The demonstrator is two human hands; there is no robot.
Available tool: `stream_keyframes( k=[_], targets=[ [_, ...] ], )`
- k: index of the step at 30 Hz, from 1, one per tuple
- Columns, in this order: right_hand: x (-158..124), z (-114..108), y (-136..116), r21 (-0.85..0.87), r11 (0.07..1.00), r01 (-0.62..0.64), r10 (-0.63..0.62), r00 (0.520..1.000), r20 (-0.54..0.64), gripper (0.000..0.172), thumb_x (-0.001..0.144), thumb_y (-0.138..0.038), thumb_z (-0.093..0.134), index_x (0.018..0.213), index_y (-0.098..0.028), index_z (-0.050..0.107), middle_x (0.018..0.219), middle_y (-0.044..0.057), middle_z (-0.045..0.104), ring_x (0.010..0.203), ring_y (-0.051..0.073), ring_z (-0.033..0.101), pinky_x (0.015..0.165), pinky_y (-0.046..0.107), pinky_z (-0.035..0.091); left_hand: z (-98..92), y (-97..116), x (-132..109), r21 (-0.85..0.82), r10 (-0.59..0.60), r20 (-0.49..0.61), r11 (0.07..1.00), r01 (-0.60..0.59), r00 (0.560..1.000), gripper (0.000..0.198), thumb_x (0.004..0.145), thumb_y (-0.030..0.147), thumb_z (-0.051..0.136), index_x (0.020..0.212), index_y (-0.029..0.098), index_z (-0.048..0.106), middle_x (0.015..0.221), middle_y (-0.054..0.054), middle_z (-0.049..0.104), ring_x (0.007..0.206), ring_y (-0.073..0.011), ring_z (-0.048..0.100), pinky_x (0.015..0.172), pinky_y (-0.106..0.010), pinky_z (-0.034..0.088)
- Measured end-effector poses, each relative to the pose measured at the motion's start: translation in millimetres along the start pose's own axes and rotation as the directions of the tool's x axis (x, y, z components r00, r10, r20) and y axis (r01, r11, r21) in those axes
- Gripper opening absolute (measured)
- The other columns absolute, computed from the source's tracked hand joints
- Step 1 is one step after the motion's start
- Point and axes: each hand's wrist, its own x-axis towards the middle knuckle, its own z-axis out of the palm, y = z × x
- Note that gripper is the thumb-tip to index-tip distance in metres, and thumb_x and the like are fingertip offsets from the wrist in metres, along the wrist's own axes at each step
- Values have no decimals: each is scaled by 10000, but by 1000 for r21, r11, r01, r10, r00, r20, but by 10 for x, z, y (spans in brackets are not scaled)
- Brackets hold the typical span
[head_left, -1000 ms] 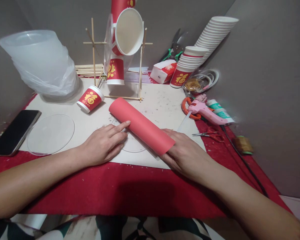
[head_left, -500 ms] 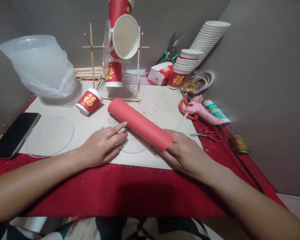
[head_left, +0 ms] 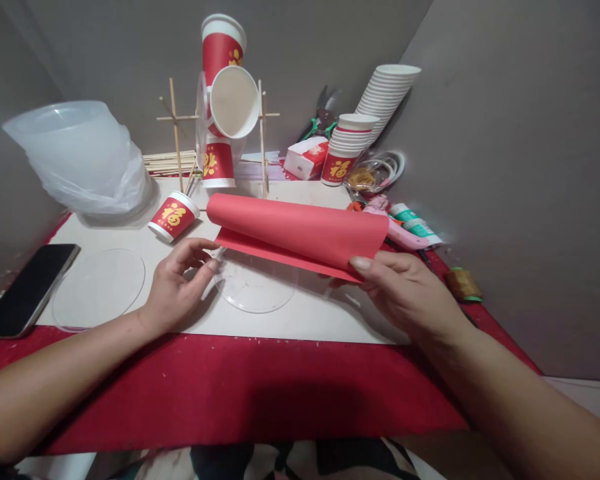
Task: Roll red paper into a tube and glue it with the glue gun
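Observation:
A curled sheet of red paper (head_left: 300, 233) is lifted a little above the white board (head_left: 300, 320). My right hand (head_left: 405, 293) pinches its right edge, thumb on top. My left hand (head_left: 177, 283) is at its left end, fingers curled at the lower edge of the sheet. Under the paper lies a clear plastic disc (head_left: 255, 287). A second clear disc (head_left: 100, 287) lies to the left.
A red paper cup (head_left: 173, 217) lies on its side. Behind stands a stick frame with cups (head_left: 225, 107). Cup stacks (head_left: 350, 143), a tissue pack (head_left: 305, 157), a glue gun (head_left: 405, 223), a plastic bag (head_left: 80, 153) and a phone (head_left: 27, 290) ring the board.
The red paper was a tight roll lying diagonally; now it is partly unrolled, lifted and turned nearly level. My right hand moved up to grip its edge. The camera tilted down.

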Motion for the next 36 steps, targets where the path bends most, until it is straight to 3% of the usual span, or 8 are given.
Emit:
stream_keyframes(
  k=[3,8,12,17,22,28,32,36],
  targets=[
    [43,14,-52,245,963,-112,111,994,20,337,760,-485,792,624,-196,686,670,57,696,668,215,684,680,344,602,2,-45,53,-147,-85,-40,986,79,996,386,861,275,696,1216,200,562,1178,-94,671,832,-141,673,767,-307,580],
    [98,-4,-57,424,877,-226,246,969,6,287,700,-381,830,904,-202,739,729,50,739,579,198,689,529,321,612,22,-75,81,-252,-58,35,965,66,998,501,806,223,734,1271,218,546,1218,-96,677,982,-177,680,865,-340,575],
    [150,-61,1,394,887,-241,245,969,40,242,747,-381,780,904,-215,699,703,39,713,567,194,687,482,320,602,34,-17,82,-309,-62,153,945,108,986,450,793,242,761,1218,181,625,1160,-106,724,1040,-220,697,939,-385,568],
    [189,-75,31,385,888,-253,252,966,54,208,776,-337,745,913,-202,666,744,44,725,577,187,695,469,298,591,11,35,120,-328,-105,279,924,197,955,313,805,316,779,1083,178,741,1038,-101,774,963,-231,717,856,-363,595],
    [187,-48,23,444,851,-282,279,957,74,260,748,-362,768,917,-193,665,703,35,730,568,180,695,493,283,591,-30,67,138,-235,-208,236,936,263,949,224,819,414,763,843,192,777,703,-36,732,627,-151,638,603,-273,553],
    [157,-50,3,443,874,-202,193,979,66,396,777,-538,732,937,-180,680,842,102,784,692,216,735,548,316,595,-46,132,114,-175,-283,213,931,321,935,400,855,421,717,547,183,627,471,5,565,461,-105,496,480,-239,428],
    [154,-36,22,402,903,-152,143,988,53,363,732,-494,818,872,-193,671,835,70,790,681,188,734,548,283,585,-55,160,104,-217,-338,201,900,378,919,340,829,430,734,595,195,662,412,54,398,388,-76,318,390,-231,258],
    [156,-6,44,300,947,-113,117,993,4,350,740,-476,840,789,-167,682,697,36,762,534,128,683,539,249,585,-71,173,101,-264,-369,202,871,414,907,270,801,455,759,697,207,735,428,70,347,406,-70,266,398,-228,204]
  ],
)
